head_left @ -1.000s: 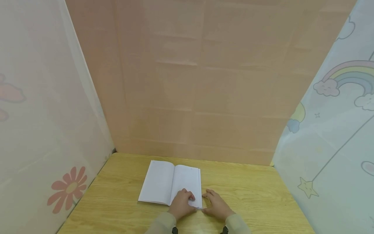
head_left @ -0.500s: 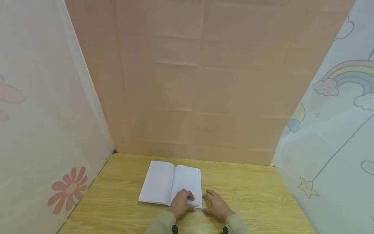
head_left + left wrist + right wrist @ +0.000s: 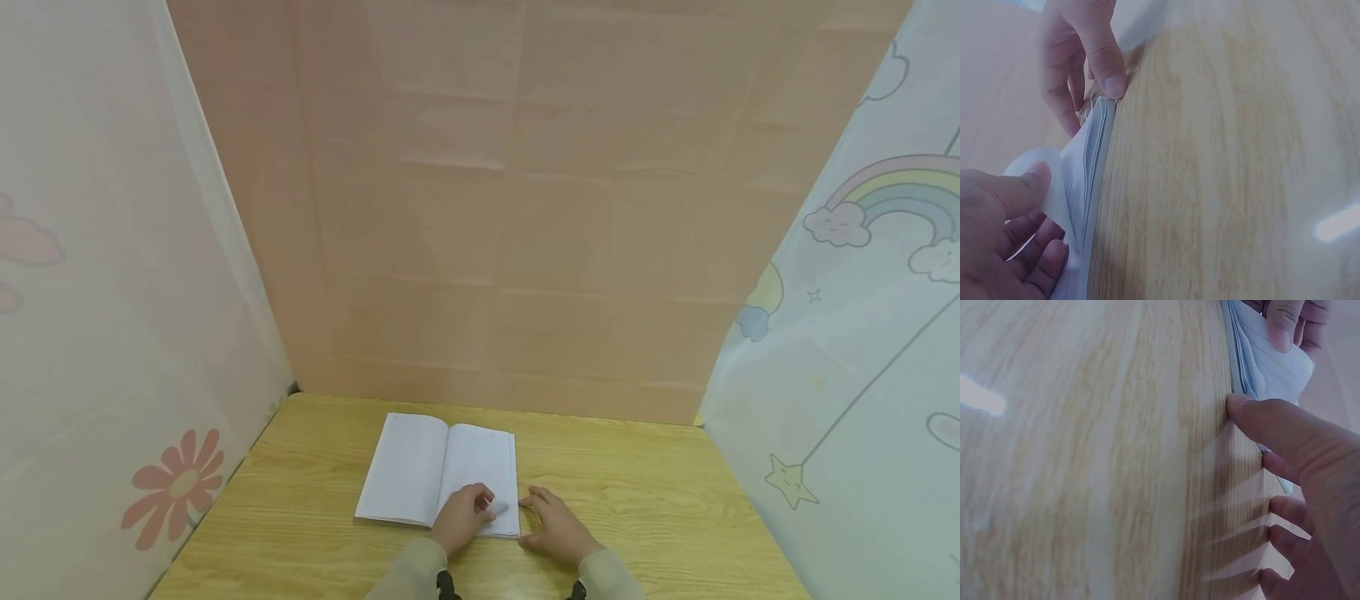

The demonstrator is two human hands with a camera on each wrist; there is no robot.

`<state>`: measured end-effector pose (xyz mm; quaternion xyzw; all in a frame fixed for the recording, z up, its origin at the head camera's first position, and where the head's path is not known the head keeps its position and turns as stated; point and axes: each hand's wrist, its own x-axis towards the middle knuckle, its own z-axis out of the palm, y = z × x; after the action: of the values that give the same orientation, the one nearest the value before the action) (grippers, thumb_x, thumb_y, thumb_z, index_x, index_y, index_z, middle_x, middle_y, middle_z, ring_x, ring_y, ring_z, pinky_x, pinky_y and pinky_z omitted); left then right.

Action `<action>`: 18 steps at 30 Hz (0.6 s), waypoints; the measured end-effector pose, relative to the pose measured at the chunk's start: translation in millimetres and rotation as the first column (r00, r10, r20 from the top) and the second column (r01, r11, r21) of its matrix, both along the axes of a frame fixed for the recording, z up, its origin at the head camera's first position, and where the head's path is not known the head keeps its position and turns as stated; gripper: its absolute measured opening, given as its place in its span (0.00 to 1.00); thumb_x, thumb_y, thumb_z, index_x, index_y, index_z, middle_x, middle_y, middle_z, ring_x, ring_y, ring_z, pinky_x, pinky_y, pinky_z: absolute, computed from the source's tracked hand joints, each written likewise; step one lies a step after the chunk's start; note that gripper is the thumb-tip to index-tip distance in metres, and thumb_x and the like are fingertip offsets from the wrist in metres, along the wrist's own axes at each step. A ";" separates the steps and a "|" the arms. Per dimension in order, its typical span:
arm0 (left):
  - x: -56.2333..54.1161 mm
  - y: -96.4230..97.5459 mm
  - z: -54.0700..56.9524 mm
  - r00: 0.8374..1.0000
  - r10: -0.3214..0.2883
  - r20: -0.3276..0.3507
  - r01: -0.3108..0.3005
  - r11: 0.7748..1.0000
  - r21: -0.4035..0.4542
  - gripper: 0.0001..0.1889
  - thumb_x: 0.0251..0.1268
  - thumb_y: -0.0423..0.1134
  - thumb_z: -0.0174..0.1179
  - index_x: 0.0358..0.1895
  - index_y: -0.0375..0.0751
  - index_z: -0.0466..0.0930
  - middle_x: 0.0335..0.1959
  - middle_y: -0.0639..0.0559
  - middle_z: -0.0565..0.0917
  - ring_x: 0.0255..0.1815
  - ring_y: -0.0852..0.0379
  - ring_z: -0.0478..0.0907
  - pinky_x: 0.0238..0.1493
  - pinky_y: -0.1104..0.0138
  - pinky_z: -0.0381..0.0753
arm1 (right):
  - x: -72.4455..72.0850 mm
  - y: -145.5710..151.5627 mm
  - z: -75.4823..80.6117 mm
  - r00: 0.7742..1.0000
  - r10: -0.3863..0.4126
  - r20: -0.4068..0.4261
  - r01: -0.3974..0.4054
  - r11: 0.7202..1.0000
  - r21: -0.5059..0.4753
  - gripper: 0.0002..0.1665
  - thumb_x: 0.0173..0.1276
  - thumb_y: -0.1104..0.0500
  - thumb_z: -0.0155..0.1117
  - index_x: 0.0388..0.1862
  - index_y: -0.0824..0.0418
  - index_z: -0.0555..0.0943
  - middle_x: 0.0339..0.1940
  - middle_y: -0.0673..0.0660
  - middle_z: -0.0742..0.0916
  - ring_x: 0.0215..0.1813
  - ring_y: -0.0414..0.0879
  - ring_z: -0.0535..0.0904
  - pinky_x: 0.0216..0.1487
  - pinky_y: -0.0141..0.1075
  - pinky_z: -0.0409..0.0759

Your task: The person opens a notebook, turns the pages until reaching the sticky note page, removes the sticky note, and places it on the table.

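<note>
An open notebook (image 3: 407, 468) with ruled white pages lies flat on the table, spine running away from me. My left hand (image 3: 459, 520) is over the lower part of its right-hand side. Between its thumb and fingers it pinches a page (image 3: 1055, 199), whose lower corner is lifted and curls back; the sheets beneath stay down. At the notebook's right edge rests my right hand (image 3: 558, 528), fingers spread and lightly bent. Its thumb (image 3: 1266, 422) touches the bottom right corner of the notebook, and its other fingertips are on the table along the edge.
The yellow wood-grain table (image 3: 645, 483) extends to both sides of the notebook. A tan backdrop (image 3: 495, 250) stands at its far edge. Patterned white sheets flank it, with a red flower (image 3: 180, 482) on the left and a rainbow (image 3: 900, 187) on the right.
My left hand has drawn slightly left and lifted the page's lower right corner, which now curls up between thumb and fingers. My right hand has stayed in place.
</note>
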<state>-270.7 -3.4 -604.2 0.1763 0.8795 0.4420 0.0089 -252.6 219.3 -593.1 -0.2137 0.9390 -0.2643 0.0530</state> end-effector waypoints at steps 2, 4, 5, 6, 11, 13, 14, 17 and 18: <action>0.9 -0.1 1.8 1.000 0.013 -0.013 -0.012 1.000 0.012 0.11 0.56 0.33 0.68 0.42 0.45 0.79 0.26 0.60 0.75 0.27 0.67 0.68 0.29 0.71 0.70 | -0.4 0.1 -0.2 1.000 0.000 -0.003 0.000 1.000 0.005 0.36 0.54 0.46 0.75 0.58 0.61 0.76 0.67 0.70 0.71 0.66 0.68 0.68 0.62 0.62 0.69; 1.7 -0.8 3.3 0.999 0.025 -0.022 -0.024 0.999 0.027 0.14 0.57 0.31 0.66 0.46 0.45 0.78 0.25 0.59 0.72 0.24 0.67 0.65 0.26 0.72 0.68 | -0.6 0.3 -0.3 1.000 0.000 -0.008 0.000 1.000 0.007 0.36 0.54 0.46 0.75 0.58 0.61 0.76 0.67 0.70 0.71 0.65 0.68 0.69 0.62 0.61 0.69; 2.1 -1.2 3.9 0.999 0.030 -0.031 -0.029 0.999 0.032 0.16 0.57 0.30 0.66 0.48 0.46 0.77 0.24 0.59 0.70 0.23 0.67 0.64 0.25 0.72 0.67 | -0.8 0.4 -0.4 1.000 0.001 -0.010 -0.001 1.000 0.007 0.36 0.54 0.46 0.75 0.58 0.61 0.76 0.67 0.70 0.71 0.65 0.68 0.69 0.62 0.61 0.69; 2.6 -1.8 4.6 0.999 0.034 -0.040 -0.032 0.998 0.045 0.17 0.57 0.29 0.65 0.50 0.46 0.76 0.23 0.58 0.69 0.22 0.66 0.63 0.23 0.72 0.66 | -0.9 0.5 -0.4 1.000 0.002 -0.012 -0.002 1.000 0.007 0.36 0.53 0.46 0.75 0.58 0.62 0.76 0.67 0.70 0.71 0.65 0.68 0.69 0.62 0.61 0.69; 3.4 -4.9 5.4 0.996 0.071 -0.049 -0.068 0.995 0.066 0.20 0.60 0.27 0.62 0.54 0.48 0.75 0.22 0.57 0.66 0.21 0.66 0.61 0.22 0.72 0.64 | -0.6 0.4 0.6 1.000 0.004 -0.012 -0.004 1.000 0.008 0.36 0.53 0.46 0.75 0.58 0.62 0.76 0.67 0.70 0.71 0.65 0.68 0.69 0.62 0.62 0.69; 3.2 -6.5 5.5 0.995 0.085 -0.047 -0.081 0.994 0.072 0.19 0.61 0.27 0.61 0.53 0.49 0.75 0.22 0.57 0.67 0.21 0.65 0.61 0.22 0.72 0.64 | 0.0 0.1 1.0 1.000 0.005 -0.011 -0.005 1.000 0.011 0.36 0.54 0.46 0.75 0.58 0.62 0.76 0.67 0.70 0.71 0.65 0.68 0.69 0.62 0.61 0.69; 3.2 -7.4 5.7 0.995 0.090 -0.052 -0.086 0.993 0.076 0.18 0.61 0.27 0.61 0.52 0.49 0.76 0.22 0.57 0.67 0.22 0.65 0.62 0.22 0.72 0.64 | 0.2 0.0 1.3 1.000 0.005 -0.009 -0.005 1.000 0.010 0.36 0.54 0.46 0.75 0.58 0.62 0.76 0.67 0.70 0.71 0.65 0.68 0.69 0.62 0.61 0.69; 3.4 -11.0 8.4 0.994 0.101 -0.048 -0.096 0.990 0.105 0.14 0.61 0.27 0.61 0.48 0.47 0.79 0.22 0.56 0.70 0.22 0.66 0.63 0.22 0.72 0.66 | 1.0 -0.5 2.3 1.000 0.002 0.001 -0.002 1.000 0.003 0.36 0.54 0.46 0.75 0.58 0.62 0.76 0.67 0.70 0.71 0.66 0.68 0.68 0.63 0.62 0.68; 3.8 -12.5 10.5 0.994 0.105 -0.039 -0.099 0.988 0.116 0.13 0.61 0.28 0.61 0.47 0.46 0.79 0.22 0.57 0.70 0.21 0.66 0.64 0.22 0.72 0.66 | 1.0 -0.6 2.5 1.000 0.000 0.005 0.000 1.000 0.001 0.36 0.54 0.46 0.74 0.58 0.62 0.75 0.68 0.70 0.71 0.66 0.69 0.68 0.63 0.62 0.68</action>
<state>-266.9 -16.0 -593.7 0.1412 0.8608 0.4871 -0.0435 -251.5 218.6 -590.5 -0.2129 0.9390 -0.2642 0.0554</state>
